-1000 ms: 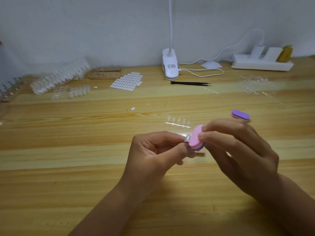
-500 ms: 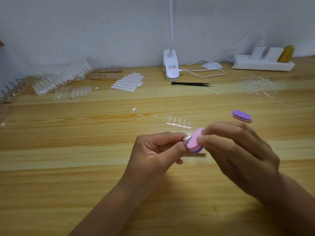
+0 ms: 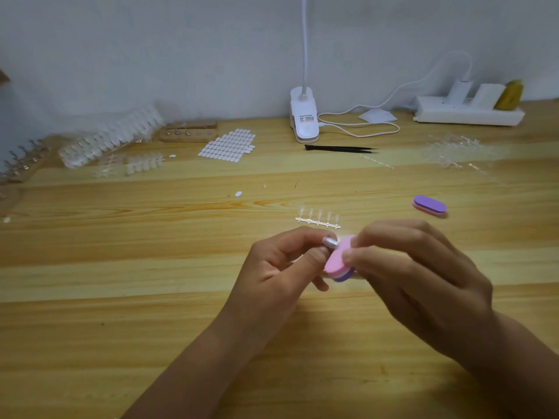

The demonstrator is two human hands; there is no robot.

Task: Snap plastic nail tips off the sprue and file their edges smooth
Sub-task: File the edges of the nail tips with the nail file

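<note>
- Left grip (image 3: 281, 261), centre of frame: pinches one detached nail tip (image 3: 329, 241) between thumb and forefinger.
- Right grip (image 3: 417, 273): clasps a pink-and-purple file block (image 3: 337, 261), with its pink face against the tip's edge. Filing is judged to be in progress.
- Sprue strip (image 3: 317, 220), on the tabletop (image 3: 151, 267) just above the hands: several tips attached, not yet snapped off.
- Upper right: heap of clear sprues (image 3: 453, 149). Whether they are bare or loaded cannot be told.
- Upper left: racks of tips (image 3: 112, 140), finish unclear.
- Judgement: the task is partway through, and at least one strip remains.
</note>
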